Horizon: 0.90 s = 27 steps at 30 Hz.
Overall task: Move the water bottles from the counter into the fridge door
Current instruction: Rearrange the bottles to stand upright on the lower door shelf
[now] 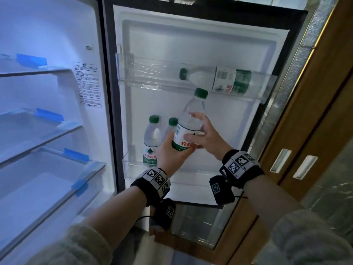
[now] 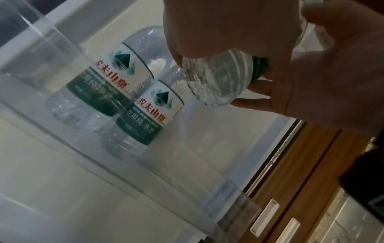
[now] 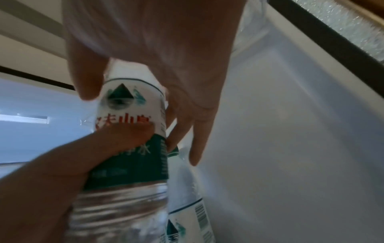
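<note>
Left grip (image 1: 172, 152) and right grip (image 1: 208, 138) both clasped bottle (image 1: 188, 124); looked full, heavyish, slick, thin-walled; labelled waist seemed safest hold.

black marker-tagged wristbands (image 1: 154, 181), fuzzy cream sleeves (image 1: 76, 245)

Wood cabinet doors (image 1: 324, 119), recessed handles (image 1: 280, 160), dim rm

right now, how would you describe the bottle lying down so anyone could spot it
Start at the open fridge door and find its upper clear shelf. The bottle lies there alone on its side, green cap pointing left, the only one lying flat.
</note>
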{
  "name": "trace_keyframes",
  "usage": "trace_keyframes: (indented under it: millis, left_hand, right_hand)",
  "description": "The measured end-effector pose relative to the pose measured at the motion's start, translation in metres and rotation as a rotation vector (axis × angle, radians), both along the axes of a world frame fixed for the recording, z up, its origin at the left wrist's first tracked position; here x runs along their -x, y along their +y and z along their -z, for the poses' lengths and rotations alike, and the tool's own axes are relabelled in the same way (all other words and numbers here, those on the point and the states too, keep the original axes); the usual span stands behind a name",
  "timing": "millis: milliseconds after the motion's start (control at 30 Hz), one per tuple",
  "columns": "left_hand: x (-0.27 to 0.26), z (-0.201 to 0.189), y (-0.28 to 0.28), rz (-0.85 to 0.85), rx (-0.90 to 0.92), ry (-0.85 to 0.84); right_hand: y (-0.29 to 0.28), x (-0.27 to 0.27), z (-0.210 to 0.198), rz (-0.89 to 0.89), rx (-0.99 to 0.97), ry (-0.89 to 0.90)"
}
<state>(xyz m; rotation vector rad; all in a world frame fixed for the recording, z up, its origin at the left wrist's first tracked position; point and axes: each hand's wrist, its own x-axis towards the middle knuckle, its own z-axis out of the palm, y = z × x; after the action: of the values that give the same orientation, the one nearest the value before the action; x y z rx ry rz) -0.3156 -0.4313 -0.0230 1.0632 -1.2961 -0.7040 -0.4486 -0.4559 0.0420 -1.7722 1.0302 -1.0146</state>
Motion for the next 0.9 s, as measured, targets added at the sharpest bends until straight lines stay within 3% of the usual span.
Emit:
trace_keyframes:
  millis: [100, 233, 300, 433, 900]
  left_hand:
    - [0.006, 0.008, -0.009, 0.111, -0.055, 0.026]
    - [0.007, 0.007, -0.021, 0.202, -0.118, -0.108]
    - [0.003, 0.003, -0.026, 0.185, -0.131, -0.233]
    - [-0.006, 0.015, -0.040, 0.169, -0.170, -0.331]
    - [-0.045, 0.018, -0.050, -0.008, -0.207, -0.573]
  right_hand:
    - [-0.004, 0.005, 0.006, 0.146, 0.074, 0.007]
    - [-0.009, 0.013, 0.022, 0.291, 0.157, 0.099]
    - [-0.011, 0.012, 0.030, 0.343, 0.201, 0.166]
    - [-0.014, 0.006, 0.044, 0.395, 0.236, 0.214]
    - [-0.039, -0.016, 0.080, 0.511, 0.036, 0.245]
